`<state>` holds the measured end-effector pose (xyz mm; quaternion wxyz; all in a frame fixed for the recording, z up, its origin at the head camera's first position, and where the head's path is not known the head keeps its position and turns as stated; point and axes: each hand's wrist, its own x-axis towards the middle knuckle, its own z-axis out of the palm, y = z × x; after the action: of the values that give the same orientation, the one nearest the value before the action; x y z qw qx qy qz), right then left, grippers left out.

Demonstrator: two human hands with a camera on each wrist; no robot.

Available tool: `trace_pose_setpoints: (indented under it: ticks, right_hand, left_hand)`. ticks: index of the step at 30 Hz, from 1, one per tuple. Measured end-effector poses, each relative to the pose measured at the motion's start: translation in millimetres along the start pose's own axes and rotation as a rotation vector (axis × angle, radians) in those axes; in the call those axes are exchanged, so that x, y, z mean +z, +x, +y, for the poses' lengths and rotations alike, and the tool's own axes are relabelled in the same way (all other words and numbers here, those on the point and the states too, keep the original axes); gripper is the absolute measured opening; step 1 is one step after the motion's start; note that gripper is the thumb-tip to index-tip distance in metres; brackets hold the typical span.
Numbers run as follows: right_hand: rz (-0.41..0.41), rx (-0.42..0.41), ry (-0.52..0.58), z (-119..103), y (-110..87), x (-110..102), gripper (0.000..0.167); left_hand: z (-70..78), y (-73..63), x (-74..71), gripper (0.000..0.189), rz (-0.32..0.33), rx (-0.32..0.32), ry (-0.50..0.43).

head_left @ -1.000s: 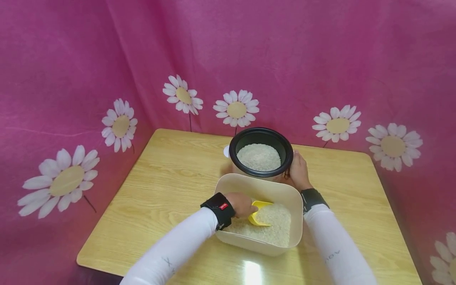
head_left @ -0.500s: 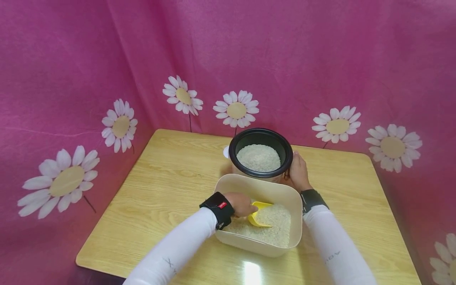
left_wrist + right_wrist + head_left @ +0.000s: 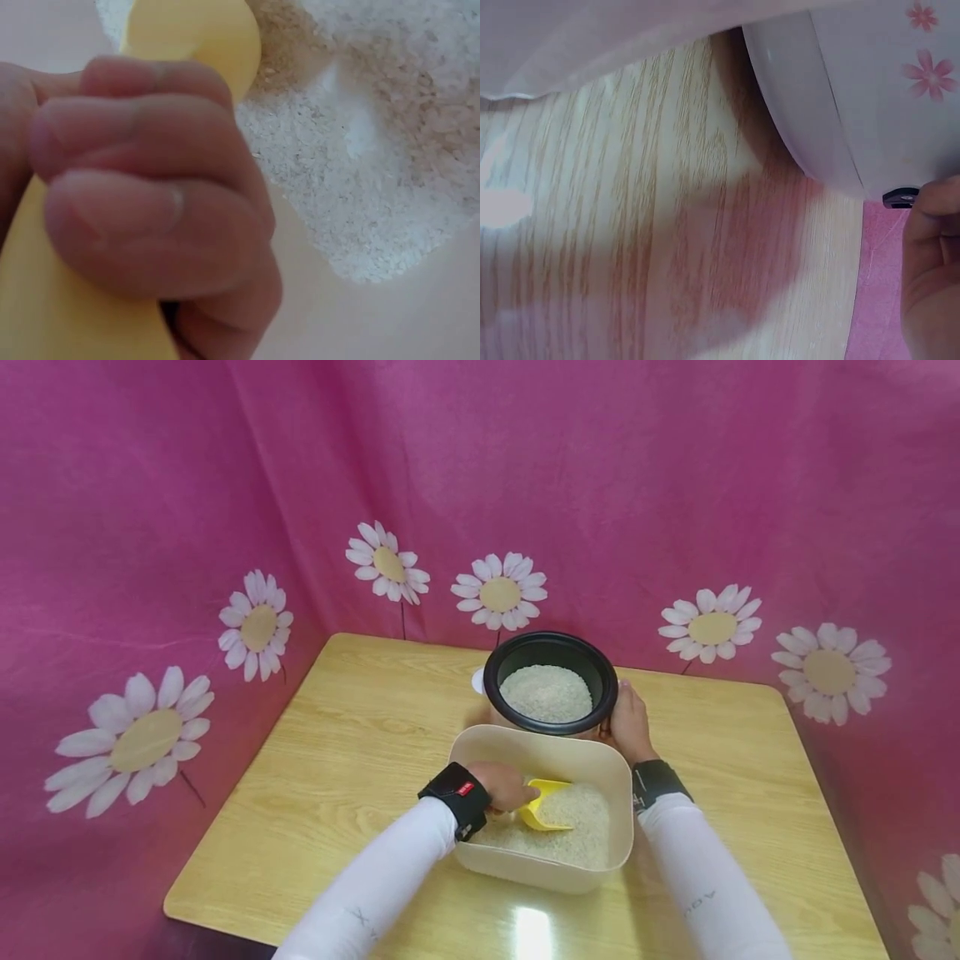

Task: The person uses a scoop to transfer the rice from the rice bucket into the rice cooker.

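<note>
My left hand (image 3: 501, 787) grips the handle of a yellow scoop (image 3: 542, 814), its fingers curled round it in the left wrist view. The scoop's blade sits in the raw rice (image 3: 588, 822) inside a beige plastic bin (image 3: 540, 872). Just behind the bin stands a rice cooker (image 3: 847, 90), white with pink flowers, its black inner pot (image 3: 517, 653) holding a mound of rice (image 3: 546, 693). My right hand (image 3: 632, 722) holds the cooker's right side, with curled fingers at a small black fitting (image 3: 901, 198); part of this hand is cut off in the right wrist view.
Both containers stand on a light wooden table (image 3: 360, 735) with rounded corners. A pink cloth (image 3: 600, 485) printed with daisies hangs along its back and sides. At the cooker's left side a small white part (image 3: 477, 680) sticks out.
The scoop has shifted slightly up and left in the rice, together with my left hand. The bin sits a touch further left. My right hand stays on the cooker.
</note>
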<state>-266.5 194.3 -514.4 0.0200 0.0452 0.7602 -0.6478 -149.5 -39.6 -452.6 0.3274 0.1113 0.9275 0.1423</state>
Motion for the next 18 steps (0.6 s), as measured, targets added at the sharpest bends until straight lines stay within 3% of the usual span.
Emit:
trace_pose_setpoints:
  ticks: [7, 13, 18]
  right_hand:
    - [-0.023, 0.011, 0.009, -24.1, -17.5, -1.5, 0.046]
    - [-0.034, 0.015, 0.010, -27.1, -19.6, -1.7, 0.047]
    - [-0.027, 0.021, 0.011, -26.6, -18.5, -0.4, 0.049]
  left_hand:
    - [4.8, 3.0, 0.5, 0.057, 0.008, -0.059, -0.069]
    - [2.9, 2.8, 1.1, 0.053, 0.032, -0.033, -0.070]
    - [2.0, 3.1, -0.4, 0.050, 0.015, -0.033, -0.083]
